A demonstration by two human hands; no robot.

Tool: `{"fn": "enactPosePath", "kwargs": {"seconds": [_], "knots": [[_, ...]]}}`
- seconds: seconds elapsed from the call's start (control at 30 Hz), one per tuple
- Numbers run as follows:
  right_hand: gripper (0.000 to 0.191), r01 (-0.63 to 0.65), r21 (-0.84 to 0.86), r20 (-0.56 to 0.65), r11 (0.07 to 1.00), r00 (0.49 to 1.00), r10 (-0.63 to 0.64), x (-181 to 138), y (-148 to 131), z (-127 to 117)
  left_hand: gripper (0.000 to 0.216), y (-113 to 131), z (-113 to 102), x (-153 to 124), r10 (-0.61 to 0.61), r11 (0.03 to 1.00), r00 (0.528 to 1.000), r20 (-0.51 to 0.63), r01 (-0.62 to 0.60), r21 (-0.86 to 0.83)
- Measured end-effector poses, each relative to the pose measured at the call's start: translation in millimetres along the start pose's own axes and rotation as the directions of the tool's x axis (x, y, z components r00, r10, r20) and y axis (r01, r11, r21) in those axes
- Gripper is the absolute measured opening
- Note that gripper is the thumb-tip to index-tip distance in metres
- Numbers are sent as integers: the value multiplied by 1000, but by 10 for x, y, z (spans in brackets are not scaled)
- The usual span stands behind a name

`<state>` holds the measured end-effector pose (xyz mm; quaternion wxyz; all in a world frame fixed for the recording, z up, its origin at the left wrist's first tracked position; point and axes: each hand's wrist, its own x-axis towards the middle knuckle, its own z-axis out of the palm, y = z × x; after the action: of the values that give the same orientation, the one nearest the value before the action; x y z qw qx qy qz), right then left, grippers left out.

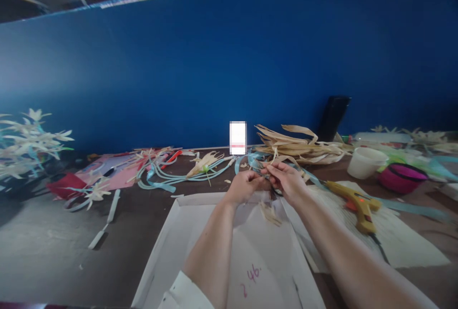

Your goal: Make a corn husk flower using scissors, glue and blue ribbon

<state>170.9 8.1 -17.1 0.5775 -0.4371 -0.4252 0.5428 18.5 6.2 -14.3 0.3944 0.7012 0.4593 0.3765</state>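
Observation:
My left hand [246,186] and my right hand [286,180] meet above the far end of a shallow white box lid [200,232]. Both have their fingers pinched together, close to each other. Whatever is between the fingertips is small and hidden; a dark bit shows just below them. Pale husk scraps [269,214] lie in the lid under my right hand. Light blue ribbon [253,160] and a heap of dried corn husks [304,148] lie right behind my hands.
On paper [411,242] at the right rests a yellow glue gun [358,201]. Beyond it are a white cup [367,162] and a magenta container [402,178]. Left are a husk flower [205,163], blue cords [157,185], pink paper [123,178] and white flowers [32,142]. A blue partition [200,61] stands behind.

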Motion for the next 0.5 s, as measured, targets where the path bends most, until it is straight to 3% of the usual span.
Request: {"fn": "enactPosePath", "kwargs": {"seconds": [0.33, 0.5], "knots": [[32, -14, 10, -17, 1000, 1000, 14, -5, -10, -1, 43, -42, 1, 12, -57, 973, 991, 122, 83, -216], [25, -4, 28, -47, 1000, 999, 5, -9, -6, 21, 41, -49, 35, 13, -65, 966, 986, 153, 100, -237]]}}
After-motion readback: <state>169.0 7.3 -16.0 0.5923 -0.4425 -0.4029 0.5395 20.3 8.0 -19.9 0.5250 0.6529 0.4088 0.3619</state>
